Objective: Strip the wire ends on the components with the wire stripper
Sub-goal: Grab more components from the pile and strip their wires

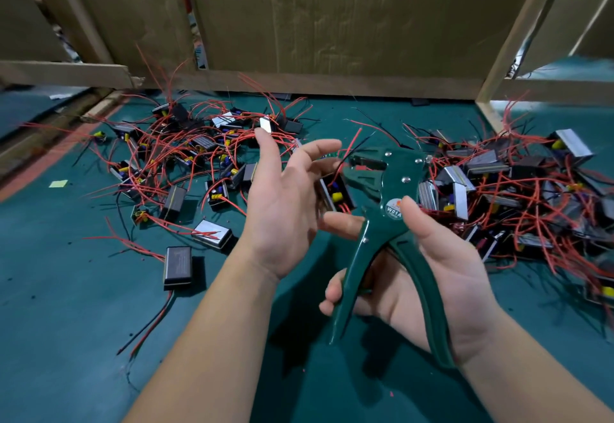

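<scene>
So right now I'm gripping the green stripper [392, 190] in my right hand [432, 273]: fingers curling round one handle, the other handle lying against the palm, thumb pressing up by the round label near the pivot. The handles are sitting spread apart. The tool is hanging above the green mat [66, 289], head pointing up and left, and a short red bit [362, 168] is showing inside the head. My left hand [282, 203] is hovering just left of the head with fingers splayed and loose, not clutching anything. A component [335, 195] with yellow and blue parts is sitting right between those fingers and the stripper; I honestly can't tell if the hand is touching it. A left pile [186, 153] of components with red and black leads is sprawling over the mat, and a right pile [518, 190] is lying beyond the tool. Cardboard [332, 24] is standing along the back.
</scene>
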`<act>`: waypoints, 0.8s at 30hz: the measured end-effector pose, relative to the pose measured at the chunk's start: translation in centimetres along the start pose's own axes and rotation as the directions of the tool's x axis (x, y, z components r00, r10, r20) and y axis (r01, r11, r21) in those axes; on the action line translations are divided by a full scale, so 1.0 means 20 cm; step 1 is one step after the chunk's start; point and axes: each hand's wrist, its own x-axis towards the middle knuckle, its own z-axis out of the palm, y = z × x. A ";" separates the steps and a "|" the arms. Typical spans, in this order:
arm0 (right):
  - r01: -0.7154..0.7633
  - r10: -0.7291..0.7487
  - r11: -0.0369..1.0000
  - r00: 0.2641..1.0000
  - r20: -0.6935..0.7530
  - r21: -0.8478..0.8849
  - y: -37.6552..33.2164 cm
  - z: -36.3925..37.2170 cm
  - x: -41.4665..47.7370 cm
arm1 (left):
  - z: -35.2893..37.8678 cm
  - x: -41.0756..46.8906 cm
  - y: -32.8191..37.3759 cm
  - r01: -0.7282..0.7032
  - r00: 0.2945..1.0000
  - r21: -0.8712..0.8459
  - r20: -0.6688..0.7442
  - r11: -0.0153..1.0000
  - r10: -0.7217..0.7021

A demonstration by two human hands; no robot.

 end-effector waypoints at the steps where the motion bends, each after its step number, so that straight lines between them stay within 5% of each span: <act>1: 0.022 -0.023 0.999 0.999 -0.028 -0.027 0.00 0.00 0.00 | 0.00 0.01 -0.01 -0.016 1.000 0.031 -0.003 0.999 0.016; 4: 0.182 -0.194 0.977 0.974 -0.113 -0.115 -0.02 -0.02 0.00 | -0.01 0.00 -0.02 -0.161 0.977 0.311 -0.084 0.937 0.196; 5: 0.252 -0.274 0.956 0.951 -0.146 -0.151 -0.04 -0.03 0.00 | -0.02 0.00 -0.03 -0.241 0.935 0.549 -0.089 0.800 0.343; 7: 0.382 -0.425 0.897 0.883 -0.199 -0.222 -0.08 -0.05 -0.01 | -0.06 -0.01 -0.04 -0.235 0.822 0.929 0.032 0.287 0.569; 8: 0.425 -0.472 0.874 0.857 -0.206 -0.236 -0.10 -0.06 -0.02 | -0.09 -0.01 -0.04 -0.144 0.784 0.981 0.031 0.133 0.620; 9: 0.442 -0.488 0.867 0.847 -0.212 -0.230 -0.12 -0.07 -0.03 | -0.11 -0.01 -0.04 -0.030 0.760 0.996 -0.032 0.085 0.649; 15: 0.374 -0.402 0.915 0.871 -0.283 -0.150 -0.15 -0.07 -0.04 | -0.23 0.00 -0.02 0.569 0.735 0.821 -0.533 0.047 0.419; 20: 0.278 -0.306 0.951 0.908 -0.287 -0.137 -0.15 -0.06 -0.04 | -0.29 0.00 0.02 0.610 0.731 0.792 -0.577 0.029 0.364; 24: 0.292 -0.307 0.952 0.906 -0.292 -0.094 -0.17 -0.05 -0.05 | -0.31 0.01 0.04 0.444 0.727 0.860 -0.509 0.251 0.461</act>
